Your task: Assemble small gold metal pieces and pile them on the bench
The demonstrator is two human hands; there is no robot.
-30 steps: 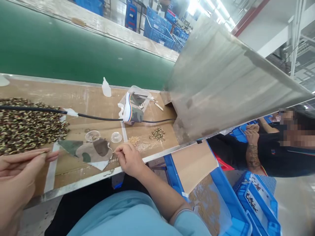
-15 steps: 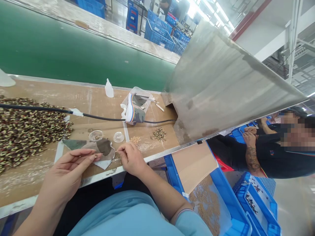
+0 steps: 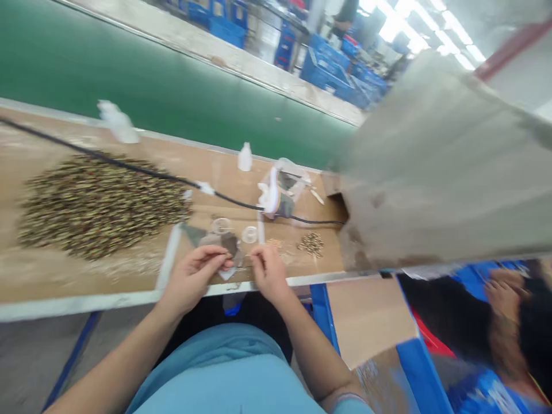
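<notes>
Above the front edge of the table, my left hand (image 3: 193,278) pinches something too small and blurred to make out. My right hand (image 3: 269,273) is closed in a pinch just to its right, and what its fingertips hold is hidden by blur. Beneath and behind the hands lies a camouflage cloth (image 3: 230,244). Two small clear dishes, one (image 3: 221,225) behind the cloth and another (image 3: 249,234) behind my right hand, stand close by. A small tan pile (image 3: 274,244) lies beside my right hand, with a dark and pale pile (image 3: 311,244) farther right.
A large heap of small dark and pale parts (image 3: 103,207) covers the left of the table. A black cable (image 3: 237,202) crosses it. White bottles (image 3: 245,157) and a clear container (image 3: 293,172) stand behind. A metal panel (image 3: 431,172) rises at right, near another person's hands (image 3: 504,293).
The view has swung left, so the table's contents appear farther right and more of the large heap shows. Both hands keep their pinches. The picture is more blurred.
</notes>
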